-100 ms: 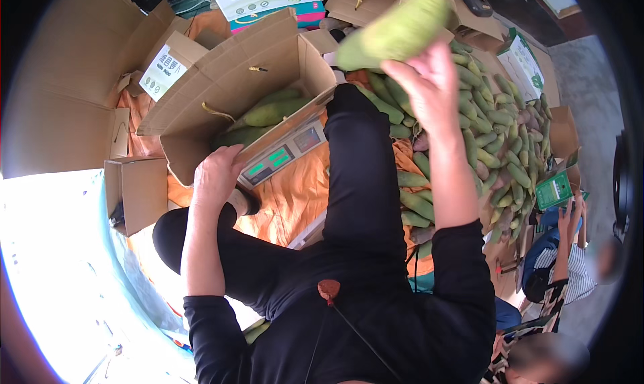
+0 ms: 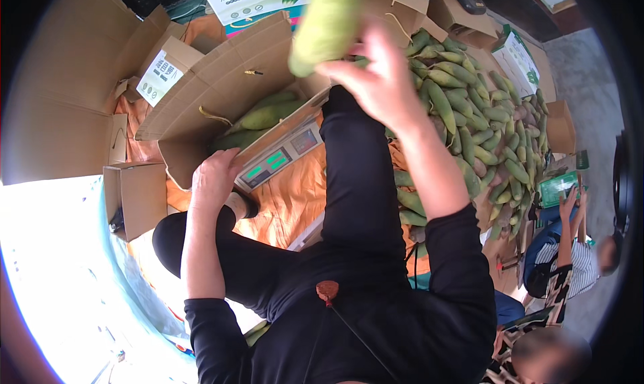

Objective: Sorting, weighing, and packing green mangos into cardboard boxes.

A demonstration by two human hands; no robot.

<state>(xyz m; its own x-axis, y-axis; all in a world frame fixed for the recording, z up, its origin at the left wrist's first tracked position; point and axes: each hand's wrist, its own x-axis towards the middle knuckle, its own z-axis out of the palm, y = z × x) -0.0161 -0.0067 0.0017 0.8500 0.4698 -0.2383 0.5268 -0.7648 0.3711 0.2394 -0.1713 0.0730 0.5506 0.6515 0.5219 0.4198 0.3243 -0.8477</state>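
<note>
Right hand (image 2: pixel 379 75): raised, its grip closed around a green corn ear (image 2: pixel 323 23) held above the open cardboard box (image 2: pixel 221 88).
Left hand (image 2: pixel 215 176): resting on the box's near edge beside the weighing scale (image 2: pixel 278 157), fingers curled; whether it clasps the edge cannot be told.
Corn pile (image 2: pixel 469 115): heaped to the right, on the orange sheet (image 2: pixel 288 203).

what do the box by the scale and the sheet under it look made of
Box: brown corrugated cardboard by the look, matte, with creased flaps folded open. Sheet: orange, seemingly thin plastic or coated cloth, wrinkled with a slight sheen; the exact material is unclear.
</note>
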